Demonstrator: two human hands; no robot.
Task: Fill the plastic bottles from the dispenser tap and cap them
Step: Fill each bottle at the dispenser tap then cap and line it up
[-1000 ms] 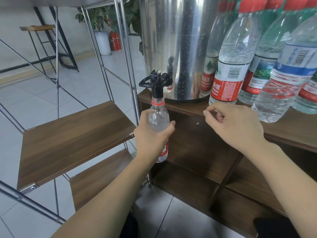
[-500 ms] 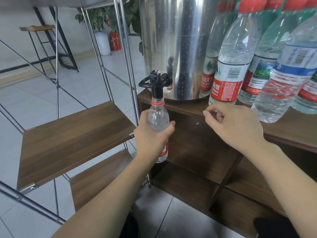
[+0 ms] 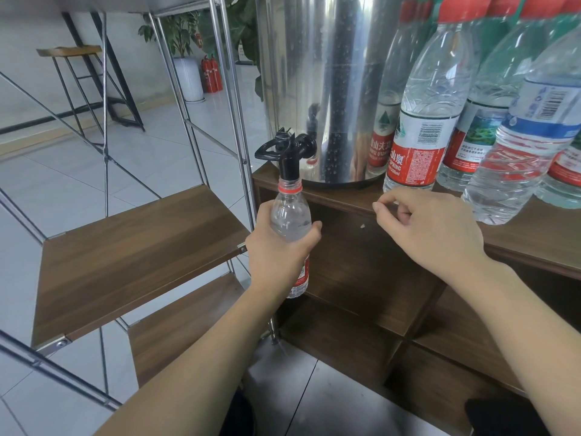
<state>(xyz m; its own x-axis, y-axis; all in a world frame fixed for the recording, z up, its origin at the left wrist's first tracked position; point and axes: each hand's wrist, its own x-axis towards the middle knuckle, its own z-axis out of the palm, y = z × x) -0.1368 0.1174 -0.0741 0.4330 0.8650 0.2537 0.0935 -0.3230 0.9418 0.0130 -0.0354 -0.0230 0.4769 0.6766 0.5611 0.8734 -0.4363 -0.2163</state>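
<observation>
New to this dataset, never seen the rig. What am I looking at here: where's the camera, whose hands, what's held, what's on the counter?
No robot here: a person works with bare hands, and the single wide-angle camera sits on their head, looking forward and down.

The left hand grips a small clear bottle, uncapped, with its mouth right under the black tap of a steel dispenser.

The right hand hangs at the edge of the wooden counter with fingers curled; whether it pinches a cap cannot be told.

On the counter, beside the dispenser, stand several capped bottles with red lids. To the left is a metal-framed rack with wooden shelves.
</observation>
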